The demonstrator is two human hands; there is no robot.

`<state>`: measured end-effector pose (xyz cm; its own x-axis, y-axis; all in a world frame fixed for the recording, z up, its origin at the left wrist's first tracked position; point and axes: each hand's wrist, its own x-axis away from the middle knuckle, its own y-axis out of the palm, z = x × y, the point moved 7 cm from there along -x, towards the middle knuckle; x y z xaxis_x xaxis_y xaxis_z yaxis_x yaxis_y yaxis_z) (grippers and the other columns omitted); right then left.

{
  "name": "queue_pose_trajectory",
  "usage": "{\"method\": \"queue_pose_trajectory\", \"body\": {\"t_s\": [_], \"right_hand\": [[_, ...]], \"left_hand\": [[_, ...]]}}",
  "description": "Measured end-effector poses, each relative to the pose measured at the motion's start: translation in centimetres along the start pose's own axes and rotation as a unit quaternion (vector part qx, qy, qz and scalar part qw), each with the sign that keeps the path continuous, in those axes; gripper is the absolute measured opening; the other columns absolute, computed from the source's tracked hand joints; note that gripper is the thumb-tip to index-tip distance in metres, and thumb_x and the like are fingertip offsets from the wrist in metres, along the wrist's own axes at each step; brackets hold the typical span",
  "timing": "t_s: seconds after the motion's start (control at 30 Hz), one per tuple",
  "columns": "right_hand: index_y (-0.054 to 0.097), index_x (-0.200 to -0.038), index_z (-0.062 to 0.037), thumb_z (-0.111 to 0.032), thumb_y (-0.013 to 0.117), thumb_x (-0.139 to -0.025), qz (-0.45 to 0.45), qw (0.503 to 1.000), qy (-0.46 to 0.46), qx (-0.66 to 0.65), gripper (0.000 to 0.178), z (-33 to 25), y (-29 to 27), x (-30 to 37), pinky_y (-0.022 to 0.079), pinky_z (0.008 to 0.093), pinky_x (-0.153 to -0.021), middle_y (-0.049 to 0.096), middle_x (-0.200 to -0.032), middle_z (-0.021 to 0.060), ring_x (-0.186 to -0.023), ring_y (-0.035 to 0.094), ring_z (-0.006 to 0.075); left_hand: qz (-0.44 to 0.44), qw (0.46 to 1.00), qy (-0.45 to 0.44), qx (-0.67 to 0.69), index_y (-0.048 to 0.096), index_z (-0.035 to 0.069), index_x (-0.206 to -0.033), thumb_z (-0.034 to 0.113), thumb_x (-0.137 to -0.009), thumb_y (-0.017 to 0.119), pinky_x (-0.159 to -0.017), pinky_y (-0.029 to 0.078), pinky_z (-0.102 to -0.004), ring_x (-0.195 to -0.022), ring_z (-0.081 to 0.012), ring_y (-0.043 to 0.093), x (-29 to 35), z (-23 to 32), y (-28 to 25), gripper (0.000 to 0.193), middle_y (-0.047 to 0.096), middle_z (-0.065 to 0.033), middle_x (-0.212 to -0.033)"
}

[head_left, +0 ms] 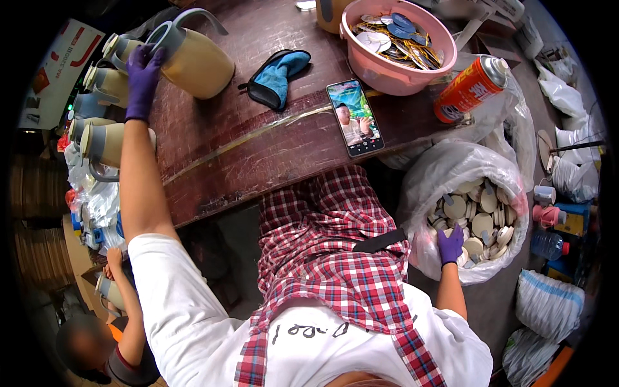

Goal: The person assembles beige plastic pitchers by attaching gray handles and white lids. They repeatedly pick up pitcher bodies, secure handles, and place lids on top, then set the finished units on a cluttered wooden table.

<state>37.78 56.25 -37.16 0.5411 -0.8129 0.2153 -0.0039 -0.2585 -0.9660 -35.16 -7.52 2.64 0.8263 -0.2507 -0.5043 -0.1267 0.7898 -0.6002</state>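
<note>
At the table's far left stands a beige jug [200, 63] with a grey collar and handle. My left hand [146, 74], in a purple glove, is closed on the jug's grey collar at its left side. My right hand [450, 245], also gloved in purple, reaches into a clear plastic bag [419, 187] at the right. The bag holds many round beige lids [482, 226] with grey tabs. My right fingers stretch forward, slightly apart, against the lids; no lid shows clearly in them. More beige jugs with grey handles [97, 143] stand in a row beside my left arm.
On the dark red table [258, 155] lie a blue cloth with black edging [280, 74] and a phone [354, 119]. Behind are a pink basin [393, 77] of round tags and an orange spray can [469, 90]. A co-worker [126, 335] handles a jug [111, 291] at lower left.
</note>
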Motion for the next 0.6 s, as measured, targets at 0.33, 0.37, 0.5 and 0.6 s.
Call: {"method": "queue_pose_trajectory", "body": {"t_s": [0.33, 0.37, 0.5, 0.6], "right_hand": [[0.051, -0.142, -0.0032, -0.04, 0.073, -0.079, 0.061, 0.993, -0.064, -0.075, 0.076, -4.1, -7.6, -0.5, 0.044, 0.0468, -0.105, 0.06, -0.134, 0.0223, -0.123, 0.056, 0.0382], [0.052, -0.142, -0.0034, -0.038, 0.073, -0.08, 0.095, 0.984, -0.087, -0.119, 0.074, -6.1, -9.0, -0.3, 0.044, 0.0465, -0.104, 0.06, -0.133, 0.0222, -0.122, 0.057, 0.0381], [0.048, -0.146, -0.002, -0.025, 0.071, -0.085, 0.018, 0.893, -0.233, -0.385, 0.07, -18.2, -14.3, 4.4, 0.047, 0.0367, -0.1, 0.065, -0.125, 0.0172, -0.113, 0.062, 0.0251], [0.044, -0.15, -0.0035, -0.024, 0.07, -0.085, -0.041, 0.869, -0.289, -0.4, 0.073, -23.5, -16.3, 9.0, 0.049, 0.0356, -0.097, 0.065, -0.125, 0.0172, -0.11, 0.064, 0.0248]], "left_hand": [[0.178, 0.982, 0.05, 0.03, 0.045, 0.006, -0.146, 0.021, -0.099, 0.064, -0.11, 0.041, -0.0422, -0.123, -0.0312, 0.055, 12.0, 12.6, -4.6, 0.053, 0.046, -0.0131, -0.145], [0.18, 0.977, 0.083, 0.073, 0.04, 0.004, -0.149, 0.031, -0.096, 0.069, -0.111, 0.039, -0.0452, -0.128, -0.0346, 0.05, 13.8, 13.4, -3.4, 0.066, 0.043, -0.0174, -0.145], [0.294, 0.907, 0.075, -0.292, 0.031, 0.001, -0.151, 0.043, -0.077, 0.085, -0.117, 0.026, -0.0541, -0.14, -0.0425, 0.033, 18.2, 16.0, 2.7, 0.101, 0.035, -0.0258, -0.148], [0.383, 0.882, 0.002, -0.276, 0.026, 0.0, -0.152, 0.043, -0.07, 0.089, -0.118, 0.021, -0.058, -0.143, -0.0469, 0.027, 20.6, 12.5, 3.6, 0.113, 0.031, -0.0279, -0.151]]}}
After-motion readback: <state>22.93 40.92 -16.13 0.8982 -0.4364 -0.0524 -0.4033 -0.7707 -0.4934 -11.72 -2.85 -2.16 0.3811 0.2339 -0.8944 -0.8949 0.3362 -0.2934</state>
